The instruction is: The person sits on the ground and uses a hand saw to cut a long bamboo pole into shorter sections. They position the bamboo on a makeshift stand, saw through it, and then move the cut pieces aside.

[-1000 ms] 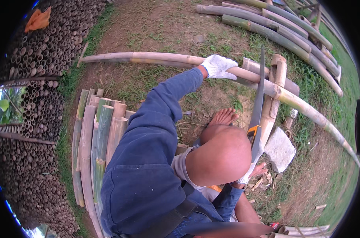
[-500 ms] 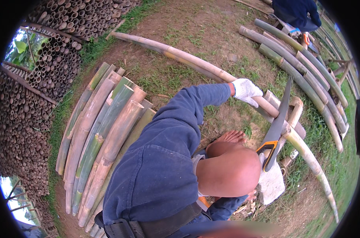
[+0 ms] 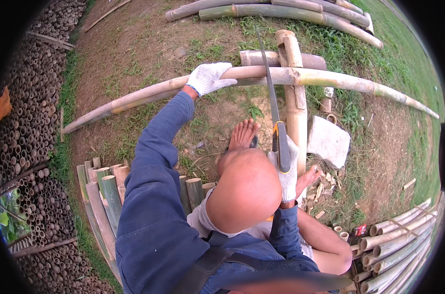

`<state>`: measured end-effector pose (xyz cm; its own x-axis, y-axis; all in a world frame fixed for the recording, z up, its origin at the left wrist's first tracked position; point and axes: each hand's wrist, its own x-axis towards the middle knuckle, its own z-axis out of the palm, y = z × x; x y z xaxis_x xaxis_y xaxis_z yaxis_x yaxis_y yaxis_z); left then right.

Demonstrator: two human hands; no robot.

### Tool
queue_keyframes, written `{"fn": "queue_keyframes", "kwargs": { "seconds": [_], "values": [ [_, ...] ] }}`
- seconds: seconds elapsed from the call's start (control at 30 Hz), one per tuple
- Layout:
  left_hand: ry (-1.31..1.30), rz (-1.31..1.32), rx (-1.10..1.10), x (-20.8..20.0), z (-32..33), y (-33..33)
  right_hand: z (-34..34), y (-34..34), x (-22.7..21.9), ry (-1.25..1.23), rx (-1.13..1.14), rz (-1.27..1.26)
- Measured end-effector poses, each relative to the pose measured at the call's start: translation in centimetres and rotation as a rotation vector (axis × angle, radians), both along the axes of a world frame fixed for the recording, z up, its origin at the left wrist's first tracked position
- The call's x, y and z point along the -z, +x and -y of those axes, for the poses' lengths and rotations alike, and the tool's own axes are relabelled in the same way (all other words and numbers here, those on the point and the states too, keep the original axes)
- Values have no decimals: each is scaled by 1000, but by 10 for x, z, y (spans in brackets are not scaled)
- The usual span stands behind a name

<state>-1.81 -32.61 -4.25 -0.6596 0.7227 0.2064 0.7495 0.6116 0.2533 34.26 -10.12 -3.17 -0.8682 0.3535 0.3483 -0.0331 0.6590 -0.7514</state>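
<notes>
A long pale bamboo pole lies crosswise in front of me, resting over a bamboo support. My left hand, in a white knit glove, is wrapped around the pole left of the support. My right hand, gloved too, grips the black and orange handle of a handsaw. The saw points away from me, its blade crossing the pole between my left hand and the support. Whether the teeth have cut into the bamboo is hard to make out. Part of a second pole shows beneath the first.
A pale stone block sits right of the support, near wood chips. Thick bamboo lengths lie at the far side. Upright-looking bamboo pieces stand at my left, before a big stack. More poles are piled lower right.
The view has turned, so the pole now runs nearly level across it. My right hand, mostly hidden before, shows on the saw handle. The left hand still holds the pole.
</notes>
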Motion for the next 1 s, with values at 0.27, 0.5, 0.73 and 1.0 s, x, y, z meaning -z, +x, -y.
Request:
{"fn": "queue_keyframes", "kwargs": {
  "seconds": [0.27,0.5,0.73,1.0],
  "values": [
    [-18,6,-19,-8,-4,2,-9,-107,0,-348,-118,-58],
    [-22,-123,-111,-35,-22,-51,-31,-111,17,-507,-67,54],
    [-207,94,-58,-6,-61,15,-22,-107,1,-366,-88,-42],
    [-202,87,-33,1,-61,-1,22,100,-44,-197,27,187]
  ]
}}
